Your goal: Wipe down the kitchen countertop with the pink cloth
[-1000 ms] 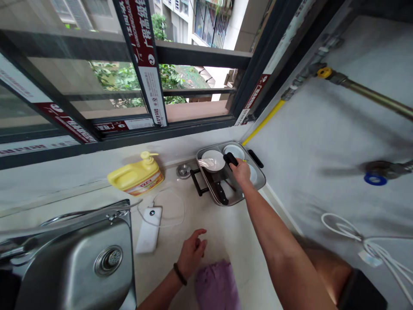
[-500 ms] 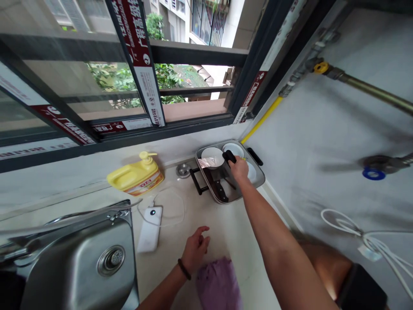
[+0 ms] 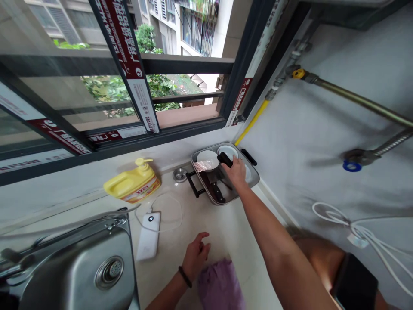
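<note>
My right hand (image 3: 237, 171) reaches over a rectangular metal pan (image 3: 255, 180). Thumb and fingers are apart beside a thick black handle (image 3: 225, 159), the thumb close to it or touching; what the handle belongs to is partly hidden. Inside the pan lie a white bowl (image 3: 206, 157) with clear plastic wrap on it, further white dishes (image 3: 227, 150) and a knife with a black riveted handle (image 3: 217, 193). My left hand (image 3: 195, 255), a dark bracelet at its wrist, hovers over the counter, loosely curled with index finger and thumb apart. Just below it lies a purple cloth (image 3: 221, 284).
To the left are a steel sink (image 3: 77, 258), a white power bank (image 3: 149, 236) with a cable, and a yellow pump bottle (image 3: 134, 183) lying tilted by the wall. A metal drain cap (image 3: 180, 175) sits near the pan. Right wall: yellow pipe (image 3: 253, 120), white cables (image 3: 351, 228).
The view has shifted slightly. My right hand's fingers have come away from around the black handle, which stays in the pan. My left hand is about the same.
</note>
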`<action>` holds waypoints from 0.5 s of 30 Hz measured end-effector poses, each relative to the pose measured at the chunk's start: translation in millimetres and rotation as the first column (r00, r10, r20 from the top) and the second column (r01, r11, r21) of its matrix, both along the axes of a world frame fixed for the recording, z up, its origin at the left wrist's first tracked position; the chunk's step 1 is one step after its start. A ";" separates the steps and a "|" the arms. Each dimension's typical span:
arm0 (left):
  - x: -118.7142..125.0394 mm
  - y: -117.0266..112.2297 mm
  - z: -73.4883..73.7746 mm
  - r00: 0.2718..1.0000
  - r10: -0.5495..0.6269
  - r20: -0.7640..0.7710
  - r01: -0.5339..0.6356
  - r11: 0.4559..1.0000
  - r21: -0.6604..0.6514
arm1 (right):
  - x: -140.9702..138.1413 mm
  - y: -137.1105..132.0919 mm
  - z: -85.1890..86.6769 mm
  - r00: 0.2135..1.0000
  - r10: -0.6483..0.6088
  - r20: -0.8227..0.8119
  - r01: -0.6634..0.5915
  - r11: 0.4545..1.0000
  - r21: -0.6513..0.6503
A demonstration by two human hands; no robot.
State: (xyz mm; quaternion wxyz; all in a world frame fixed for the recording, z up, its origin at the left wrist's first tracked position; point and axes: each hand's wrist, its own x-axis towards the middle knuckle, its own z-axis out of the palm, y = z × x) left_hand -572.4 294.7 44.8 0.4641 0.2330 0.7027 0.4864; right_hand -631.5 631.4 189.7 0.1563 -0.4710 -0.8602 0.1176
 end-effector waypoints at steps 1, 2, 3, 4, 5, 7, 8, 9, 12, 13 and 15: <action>2.3 -0.6 -1.0 1.000 -0.002 -0.013 0.002 1.000 -0.004 | 9.7 -7.7 0.1 0.998 0.009 -0.063 -0.007 1.000 0.026; 4.7 -1.4 -1.6 1.000 -0.006 -0.030 0.005 1.000 -0.008 | 22.6 -18.7 -0.8 0.990 0.028 -0.136 -0.022 0.999 0.039; 7.1 -2.5 -2.0 0.999 -0.014 -0.049 0.014 1.000 -0.010 | 39.1 -33.4 -3.2 0.975 0.052 -0.214 -0.045 0.998 0.039; 9.5 -4.2 -2.1 0.997 -0.027 -0.069 0.027 1.000 -0.011 | 59.6 -52.0 -7.3 0.954 0.079 -0.289 -0.075 0.997 0.027; 11.8 -6.4 -2.0 0.995 -0.045 -0.088 0.044 0.999 -0.011 | 84.0 -74.2 -13.3 0.931 0.094 -0.353 -0.100 0.995 0.002; 16.3 -12.5 -1.8 0.988 -0.095 -0.119 0.094 0.996 -0.013 | 143.4 -128.2 -30.2 0.907 0.089 -0.411 -0.139 0.986 -0.095; 18.9 -16.3 -2.0 0.983 -0.122 -0.136 0.121 0.992 -0.015 | 177.1 -158.6 -40.4 0.907 0.054 -0.417 -0.133 0.977 -0.164; 21.8 -20.5 -2.6 0.975 -0.153 -0.163 0.152 0.988 -0.013 | 212.3 -190.1 -50.9 0.914 -0.008 -0.406 -0.100 0.965 -0.244; 36.2 -34.2 -7.2 0.911 -0.255 -0.323 0.291 0.955 0.065 | 316.3 -283.7 -77.1 0.927 -0.231 -0.296 0.086 0.898 -0.431; 43.5 -38.7 -9.9 0.871 -0.291 -0.396 0.359 0.927 0.107 | 347.1 -312.3 -82.5 0.921 -0.297 -0.254 0.153 0.872 -0.464; 61.2 -46.8 -16.3 0.757 -0.374 -0.536 0.510 0.851 0.126 | 398.9 -362.4 -87.4 0.882 -0.431 -0.192 0.297 0.824 -0.483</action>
